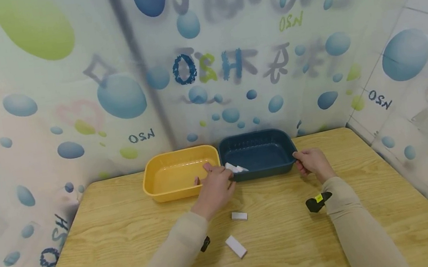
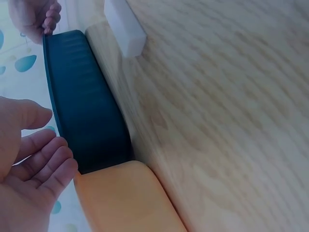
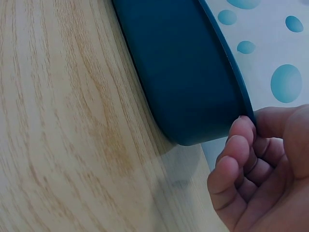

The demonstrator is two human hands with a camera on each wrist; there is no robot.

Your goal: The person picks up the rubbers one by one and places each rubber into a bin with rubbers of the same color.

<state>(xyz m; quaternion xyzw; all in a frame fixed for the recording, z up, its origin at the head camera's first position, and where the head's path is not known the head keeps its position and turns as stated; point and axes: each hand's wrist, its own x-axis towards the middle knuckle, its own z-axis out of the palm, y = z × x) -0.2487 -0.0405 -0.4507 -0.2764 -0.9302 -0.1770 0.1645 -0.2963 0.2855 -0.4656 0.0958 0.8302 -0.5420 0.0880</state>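
A dark blue plastic basin (image 1: 262,173) stands against the back wall, touching a yellow basin (image 1: 173,195) on its left. My right hand (image 1: 314,164) pinches the blue basin's right rim between thumb and fingers, clear in the right wrist view. Over the spot where the two basins meet is my left hand (image 1: 217,188). Its thumb and loosely bent fingers stand apart in the left wrist view, with nothing seen between them; the fingertips are at the blue rim. White blocks (image 1: 232,167) lie in the blue basin's left end, partly hidden. Small pink pieces (image 1: 207,167) lie in the yellow one.
Two white rectangular blocks lie on the wooden table (image 1: 287,242) in front of the basins: a smaller block (image 1: 240,216) and a larger block (image 1: 236,246) nearer me. A patterned curtain (image 1: 234,103) hangs behind the table and along its sides.
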